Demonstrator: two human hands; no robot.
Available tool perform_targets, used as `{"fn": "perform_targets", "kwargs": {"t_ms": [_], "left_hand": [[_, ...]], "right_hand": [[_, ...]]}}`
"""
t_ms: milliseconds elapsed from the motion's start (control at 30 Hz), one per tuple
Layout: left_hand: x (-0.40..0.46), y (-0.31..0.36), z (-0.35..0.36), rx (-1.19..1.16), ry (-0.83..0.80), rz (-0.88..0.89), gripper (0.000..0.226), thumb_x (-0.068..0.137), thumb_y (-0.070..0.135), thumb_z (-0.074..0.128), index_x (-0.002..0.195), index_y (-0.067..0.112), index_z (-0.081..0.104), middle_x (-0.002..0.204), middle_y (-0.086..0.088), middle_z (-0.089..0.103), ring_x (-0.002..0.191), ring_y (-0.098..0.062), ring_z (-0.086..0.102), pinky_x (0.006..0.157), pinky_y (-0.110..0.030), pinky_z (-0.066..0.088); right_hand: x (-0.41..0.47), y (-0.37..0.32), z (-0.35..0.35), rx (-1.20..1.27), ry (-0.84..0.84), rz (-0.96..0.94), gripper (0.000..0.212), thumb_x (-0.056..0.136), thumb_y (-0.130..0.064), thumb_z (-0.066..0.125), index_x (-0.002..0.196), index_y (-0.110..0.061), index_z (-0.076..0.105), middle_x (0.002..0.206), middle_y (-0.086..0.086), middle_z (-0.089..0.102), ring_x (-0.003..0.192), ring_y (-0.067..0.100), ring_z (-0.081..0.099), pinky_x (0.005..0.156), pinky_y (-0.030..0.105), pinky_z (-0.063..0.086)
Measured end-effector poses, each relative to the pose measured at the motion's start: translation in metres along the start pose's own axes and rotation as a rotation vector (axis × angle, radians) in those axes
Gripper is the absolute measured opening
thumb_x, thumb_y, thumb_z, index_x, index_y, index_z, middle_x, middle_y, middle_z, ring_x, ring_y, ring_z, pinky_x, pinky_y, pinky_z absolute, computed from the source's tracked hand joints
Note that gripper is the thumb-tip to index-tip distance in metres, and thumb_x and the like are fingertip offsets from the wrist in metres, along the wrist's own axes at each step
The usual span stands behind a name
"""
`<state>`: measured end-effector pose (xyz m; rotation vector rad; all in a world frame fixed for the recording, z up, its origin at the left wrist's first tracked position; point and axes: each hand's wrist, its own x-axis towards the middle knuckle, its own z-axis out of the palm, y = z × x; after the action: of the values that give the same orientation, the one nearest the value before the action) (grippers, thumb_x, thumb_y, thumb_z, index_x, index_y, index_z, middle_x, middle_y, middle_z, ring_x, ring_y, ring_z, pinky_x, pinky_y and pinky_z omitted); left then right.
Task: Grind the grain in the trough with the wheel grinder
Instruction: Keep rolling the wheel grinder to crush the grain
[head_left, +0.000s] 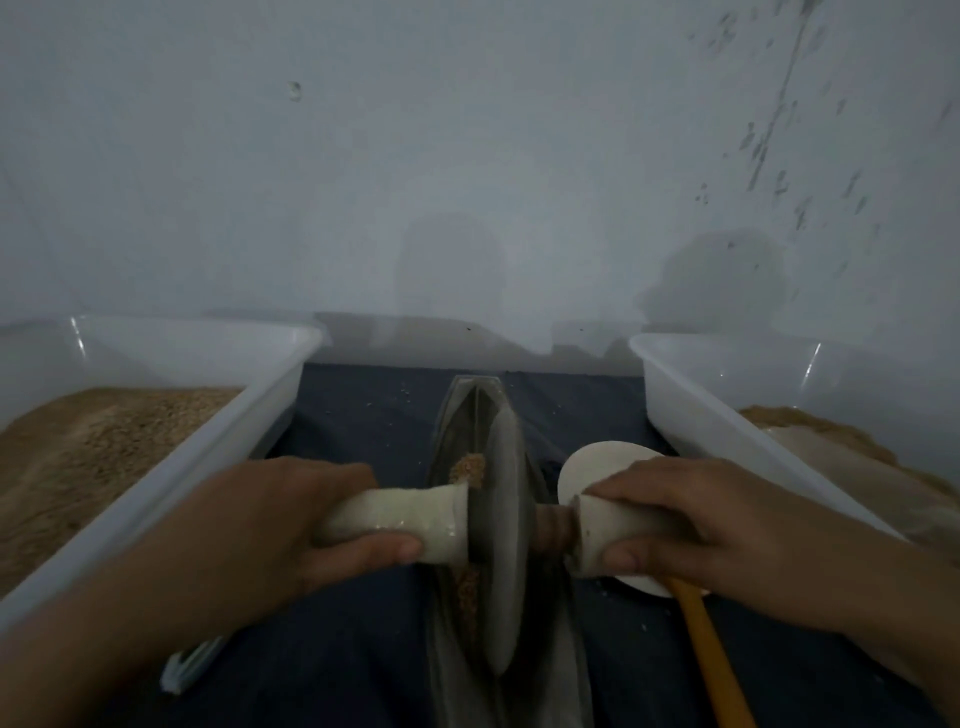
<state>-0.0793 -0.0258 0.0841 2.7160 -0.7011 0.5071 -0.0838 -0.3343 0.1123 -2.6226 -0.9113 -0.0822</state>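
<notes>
Left hand (291, 519) and right hand (691, 525) grip wheel grinder (501, 540) handles; trough (467, 410) partly hidden

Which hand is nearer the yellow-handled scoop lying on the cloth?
Right. The right hand grips the grinder's right handle directly over the scoop; the left hand grips the left handle across the wheel.

Two white tubs (249, 410) (691, 415) of grain, one wheel grinder (501, 540), one trough (470, 410), one spatula (696, 623) — two hands (270, 525) (696, 525).
</notes>
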Motion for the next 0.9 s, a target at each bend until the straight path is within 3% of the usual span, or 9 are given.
{"fn": "perform_targets", "kwargs": {"t_ms": [67, 133, 200, 300, 400, 533, 633, 767, 900], "left_hand": [[-0.001, -0.001, -0.003, -0.062, -0.042, -0.019, 0.068, 0.055, 0.095, 0.021, 0.078, 0.040, 0.052, 0.070, 0.028, 0.059, 0.064, 0.004, 0.057, 0.060, -0.015, 0.041], [0.000, 0.002, 0.001, -0.065, -0.038, -0.045, 0.066, 0.057, 0.094, 0.019, 0.077, 0.038, 0.051, 0.065, 0.016, 0.058, 0.064, 0.000, 0.056, 0.058, -0.017, 0.040], [0.008, 0.004, 0.016, 0.092, 0.044, -0.023, 0.066, 0.066, 0.087, 0.014, 0.079, 0.036, 0.053, 0.067, 0.014, 0.055, 0.067, -0.003, 0.054, 0.060, -0.020, 0.039], [0.021, 0.008, 0.038, 0.351, 0.171, -0.050, 0.066, 0.081, 0.063, 0.025, 0.089, 0.012, 0.066, 0.077, -0.004, 0.063, 0.068, -0.027, 0.060, 0.060, -0.036, 0.045], [0.027, 0.006, 0.044, 0.390, 0.214, -0.058, 0.054, 0.085, 0.044, 0.033, 0.100, 0.004, 0.066, 0.085, -0.013, 0.064, 0.074, -0.032, 0.061, 0.069, -0.042, 0.049], [0.024, 0.000, 0.033, 0.366, 0.197, 0.056, 0.066, 0.092, 0.056, 0.018, 0.099, 0.011, 0.065, 0.083, -0.004, 0.064, 0.071, -0.025, 0.060, 0.064, -0.036, 0.046], [0.013, 0.003, 0.021, 0.306, 0.137, 0.128, 0.064, 0.093, 0.059, 0.013, 0.093, 0.020, 0.064, 0.078, 0.007, 0.061, 0.065, -0.014, 0.057, 0.059, -0.029, 0.043], [0.004, 0.004, 0.008, 0.127, 0.016, 0.093, 0.073, 0.074, 0.081, 0.004, 0.097, 0.034, 0.055, 0.079, 0.020, 0.052, 0.075, 0.000, 0.050, 0.069, -0.023, 0.042], [0.004, 0.003, 0.006, 0.127, -0.063, 0.031, 0.087, 0.059, 0.087, -0.012, 0.098, 0.038, 0.048, 0.082, 0.020, 0.050, 0.080, 0.003, 0.048, 0.074, -0.021, 0.040]], "right_hand": [[-0.002, -0.001, -0.001, 0.010, -0.013, -0.017, 0.037, 0.080, -0.061, 0.050, 0.108, -0.040, 0.060, 0.098, -0.023, 0.060, 0.096, -0.005, 0.052, 0.079, 0.013, 0.039], [0.002, 0.001, 0.007, -0.089, 0.076, -0.022, 0.027, 0.085, -0.051, 0.053, 0.109, -0.038, 0.058, 0.097, -0.024, 0.057, 0.092, -0.007, 0.049, 0.078, 0.008, 0.034], [0.012, 0.006, 0.020, -0.186, 0.177, 0.016, 0.030, 0.089, -0.042, 0.053, 0.117, -0.035, 0.055, 0.102, -0.022, 0.052, 0.092, -0.007, 0.044, 0.078, 0.007, 0.029], [0.029, 0.017, 0.040, -0.279, 0.345, 0.090, 0.038, 0.091, -0.028, 0.055, 0.129, -0.022, 0.051, 0.118, -0.006, 0.056, 0.108, 0.012, 0.049, 0.091, 0.020, 0.031], [0.040, 0.023, 0.051, -0.292, 0.415, 0.137, 0.040, 0.088, -0.018, 0.061, 0.127, -0.014, 0.054, 0.121, 0.004, 0.058, 0.112, 0.023, 0.051, 0.097, 0.028, 0.031], [0.036, 0.027, 0.041, -0.268, 0.361, 0.101, 0.039, 0.088, -0.030, 0.061, 0.124, -0.019, 0.056, 0.117, -0.001, 0.060, 0.106, 0.016, 0.050, 0.089, 0.022, 0.032], [0.020, 0.023, 0.025, -0.187, 0.207, 0.044, 0.033, 0.085, -0.039, 0.061, 0.117, -0.035, 0.055, 0.105, -0.021, 0.055, 0.096, -0.004, 0.045, 0.081, 0.009, 0.031], [0.004, 0.007, 0.007, -0.049, 0.066, -0.005, 0.020, 0.074, -0.059, 0.051, 0.093, -0.051, 0.051, 0.088, -0.029, 0.055, 0.092, -0.008, 0.049, 0.075, 0.010, 0.037], [0.006, 0.005, 0.011, -0.092, 0.120, -0.001, 0.016, 0.082, -0.042, 0.060, 0.098, -0.041, 0.056, 0.085, -0.024, 0.053, 0.091, -0.007, 0.048, 0.075, 0.008, 0.035]]}}
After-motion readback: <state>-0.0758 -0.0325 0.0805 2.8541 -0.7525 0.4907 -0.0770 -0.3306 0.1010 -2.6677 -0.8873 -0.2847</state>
